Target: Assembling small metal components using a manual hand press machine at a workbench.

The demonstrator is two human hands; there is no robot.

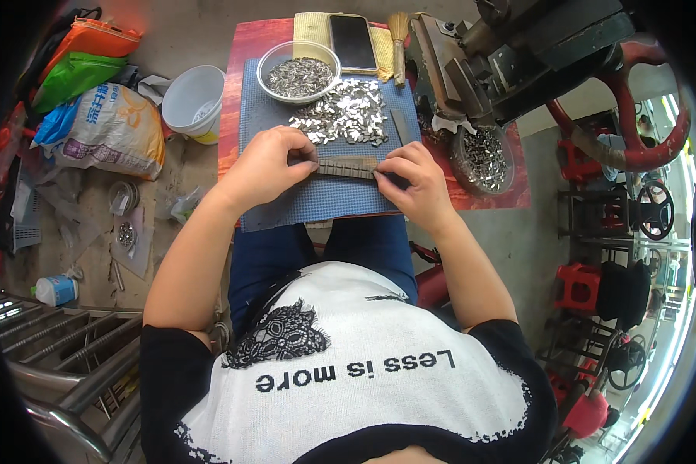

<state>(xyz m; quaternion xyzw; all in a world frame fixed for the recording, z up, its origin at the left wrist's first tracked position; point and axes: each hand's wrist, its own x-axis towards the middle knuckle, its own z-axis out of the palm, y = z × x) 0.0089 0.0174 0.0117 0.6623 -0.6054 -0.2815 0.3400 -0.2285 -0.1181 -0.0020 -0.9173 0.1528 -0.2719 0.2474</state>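
A narrow grey metal bar with evenly spaced slots (346, 168) lies across the blue textured mat (274, 210) in front of me. My left hand (269, 166) pinches its left end between thumb and fingers. At the other end, my right hand (416, 179) has its thumb and fingertips closed on the bar. Just beyond it spreads a loose pile of small shiny metal pieces (348, 112). Behind the pile, toward the left, stands a clear plastic bowl (298, 100) of thin metal pieces. A flat grey metal strip (400, 126) rests right of the pile.
A phone (352, 42) and a small straw brush (398, 46) lie at the table's far side. A dark machine press (549, 66) with a red handwheel stands at the right, beside another bowl (462, 172) of metal parts. A white bucket (175, 108) and sacks are on the left.
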